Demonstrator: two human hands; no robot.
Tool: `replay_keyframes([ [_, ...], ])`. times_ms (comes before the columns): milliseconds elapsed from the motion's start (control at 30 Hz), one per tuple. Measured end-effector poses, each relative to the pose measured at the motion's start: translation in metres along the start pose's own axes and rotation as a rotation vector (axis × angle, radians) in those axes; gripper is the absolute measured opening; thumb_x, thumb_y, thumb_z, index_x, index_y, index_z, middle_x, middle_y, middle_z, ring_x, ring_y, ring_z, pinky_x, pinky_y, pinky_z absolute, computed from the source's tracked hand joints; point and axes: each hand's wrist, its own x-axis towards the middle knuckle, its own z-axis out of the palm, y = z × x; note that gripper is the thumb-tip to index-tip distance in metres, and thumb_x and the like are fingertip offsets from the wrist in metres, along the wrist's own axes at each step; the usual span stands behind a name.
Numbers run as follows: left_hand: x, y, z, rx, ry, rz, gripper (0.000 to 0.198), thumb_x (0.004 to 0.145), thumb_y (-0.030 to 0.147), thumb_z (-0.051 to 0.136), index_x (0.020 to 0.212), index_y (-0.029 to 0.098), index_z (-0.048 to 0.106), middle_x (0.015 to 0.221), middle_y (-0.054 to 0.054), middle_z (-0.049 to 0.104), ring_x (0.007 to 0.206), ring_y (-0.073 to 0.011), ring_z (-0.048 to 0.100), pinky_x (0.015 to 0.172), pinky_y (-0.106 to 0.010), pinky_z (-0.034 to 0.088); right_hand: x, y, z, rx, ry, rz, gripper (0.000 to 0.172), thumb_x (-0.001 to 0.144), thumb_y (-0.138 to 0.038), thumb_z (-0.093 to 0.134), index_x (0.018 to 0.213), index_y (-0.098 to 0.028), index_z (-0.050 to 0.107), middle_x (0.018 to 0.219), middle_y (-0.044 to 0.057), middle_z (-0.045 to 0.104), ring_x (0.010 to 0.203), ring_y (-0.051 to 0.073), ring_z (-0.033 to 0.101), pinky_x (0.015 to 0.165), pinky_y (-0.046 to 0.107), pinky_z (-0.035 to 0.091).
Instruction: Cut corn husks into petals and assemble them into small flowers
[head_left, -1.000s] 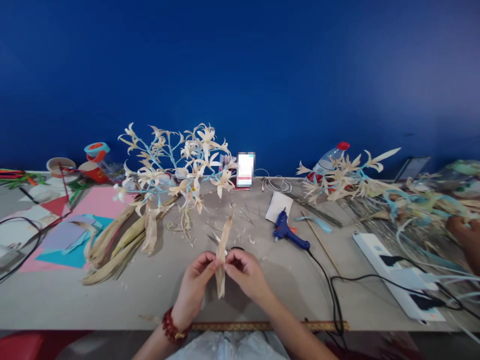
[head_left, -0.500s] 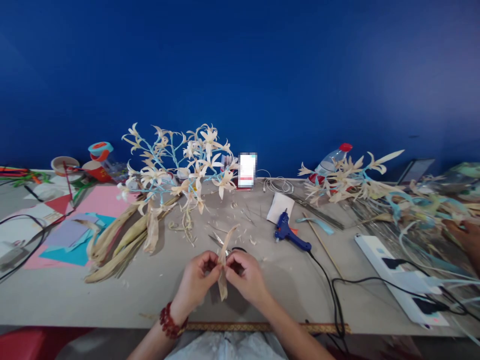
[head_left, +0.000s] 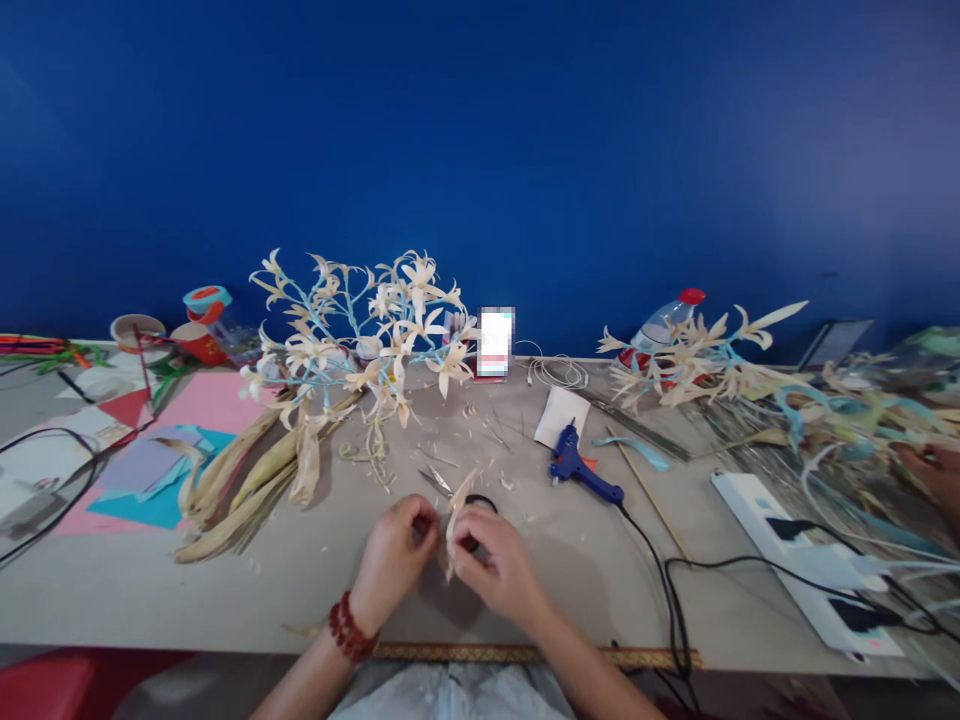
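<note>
My right hand [head_left: 493, 560] pinches a dried corn husk strip [head_left: 459, 497], which stands up from between the fingers; its lower end shows beneath them. Just left of it, my left hand [head_left: 396, 550] is closed, fingertips pressed together and slightly apart from the strip. Whether anything thin sits in that pinch is hidden. Red beads circle the left wrist. Behind the hands lie scissors [head_left: 436, 480], their black handle partly covered by the right hand and husk. Small husk scraps are scattered around them.
Husk flowers on blue stems [head_left: 360, 325] stand at the back left, with dried husks [head_left: 259, 480] before them. A blue glue gun [head_left: 574, 465], its cord and a white power strip [head_left: 795, 560] lie right. Another person's hand [head_left: 930, 475] is at the far right.
My left hand has drawn a little away to the left from the husk strip, which both hands were pinching. The strip now stays with my right hand and sits slightly turned.
</note>
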Motion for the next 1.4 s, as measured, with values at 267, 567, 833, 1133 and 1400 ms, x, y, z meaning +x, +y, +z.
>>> replay_keyframes([
  [267, -0.001, -0.037, -0.056, 0.268, 0.090, -0.020, 0.008, 0.076, 0.027, 0.058, 0.072, 0.021, 0.062, 0.064, 0.000, 0.063, 0.058, -0.0172, 0.056, 0.058, -0.026, 0.042, -0.024, -0.007, -0.072, 0.738, 0.415, 0.254, 0.017, 0.075, -0.023, 0.061, 0.063, -0.022, 0.049, 0.058, -0.003, 0.042, 0.047, 0.011, 0.038, 0.043, 0.023, 0.031],
  [567, 0.034, -0.066, -0.142, 0.515, 0.253, -0.063, 0.038, 0.080, 0.041, 0.056, 0.110, 0.017, 0.055, 0.074, -0.003, 0.069, 0.068, -0.0215, 0.064, 0.066, -0.030, 0.048, -0.029, 0.010, -0.076, 0.617, 0.453, 0.425, 0.016, 0.075, -0.031, 0.071, 0.070, -0.019, 0.062, 0.065, 0.001, 0.057, 0.052, 0.011, 0.048, 0.048, 0.024, 0.037],
  [833, 0.025, -0.014, -0.079, 0.195, 0.124, 0.043, 0.031, 0.087, 0.045, 0.050, 0.091, 0.019, 0.065, 0.077, -0.004, 0.066, 0.066, -0.0176, 0.060, 0.060, -0.026, 0.046, -0.012, 0.012, -0.016, 0.593, 0.121, 0.477, 0.026, 0.082, -0.040, 0.063, 0.072, -0.018, 0.055, 0.067, 0.001, 0.065, 0.050, 0.009, 0.049, 0.052, 0.022, 0.038],
  [1133, 0.028, 0.027, -0.003, -0.289, -0.285, -0.032, 0.022, 0.081, 0.036, 0.063, 0.073, 0.015, 0.061, 0.065, 0.001, 0.055, 0.061, -0.0113, 0.048, 0.058, -0.021, 0.037, 0.001, 0.012, -0.001, 0.434, 0.030, 0.433, 0.024, 0.075, -0.035, 0.066, 0.068, -0.019, 0.050, 0.059, -0.004, 0.051, 0.051, 0.009, 0.044, 0.048, 0.021, 0.034],
  [1400, 0.038, 0.023, 0.001, -0.525, -0.440, -0.122, 0.027, 0.081, 0.039, 0.062, 0.069, 0.016, 0.055, 0.061, 0.003, 0.048, 0.058, -0.0101, 0.043, 0.058, -0.022, 0.035, 0.025, 0.017, -0.023, 0.518, 0.170, 0.415, 0.031, 0.073, -0.045, 0.072, 0.079, -0.018, 0.058, 0.065, -0.003, 0.057, 0.050, 0.008, 0.046, 0.045, 0.019, 0.037],
])
